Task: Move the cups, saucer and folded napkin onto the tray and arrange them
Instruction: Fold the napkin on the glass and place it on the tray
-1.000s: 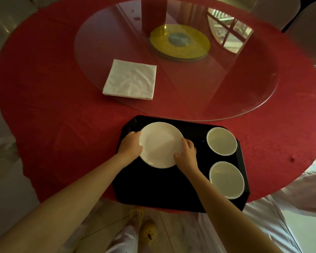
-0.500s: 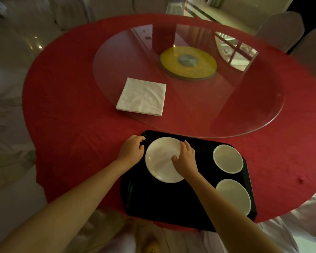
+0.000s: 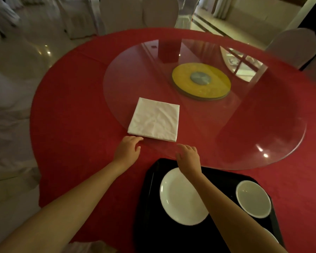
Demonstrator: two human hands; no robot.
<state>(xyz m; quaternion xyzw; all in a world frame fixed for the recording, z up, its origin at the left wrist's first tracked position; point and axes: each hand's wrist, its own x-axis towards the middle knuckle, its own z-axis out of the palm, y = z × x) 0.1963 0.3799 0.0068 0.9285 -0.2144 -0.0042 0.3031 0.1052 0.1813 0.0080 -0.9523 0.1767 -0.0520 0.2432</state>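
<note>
A black tray (image 3: 150, 207) lies on the near edge of the red table. On it rest a white saucer (image 3: 179, 198) at the left and a white cup (image 3: 253, 199) at the right; a second cup (image 3: 274, 236) is mostly hidden behind my right forearm. The folded white napkin (image 3: 154, 121) lies on the near-left edge of the glass turntable. My left hand (image 3: 128, 150) hovers open just short of the napkin's near-left corner. My right hand (image 3: 189, 158) is open over the tray's far edge, a little short of the napkin.
The round table (image 3: 66, 106) carries a red cloth and a large glass turntable (image 3: 254, 125) with a yellow hub (image 3: 201, 80). White-covered chairs (image 3: 292, 46) ring the far side.
Both hands have left the saucer on the tray and moved forward toward the napkin. The camera has tilted up and left.
</note>
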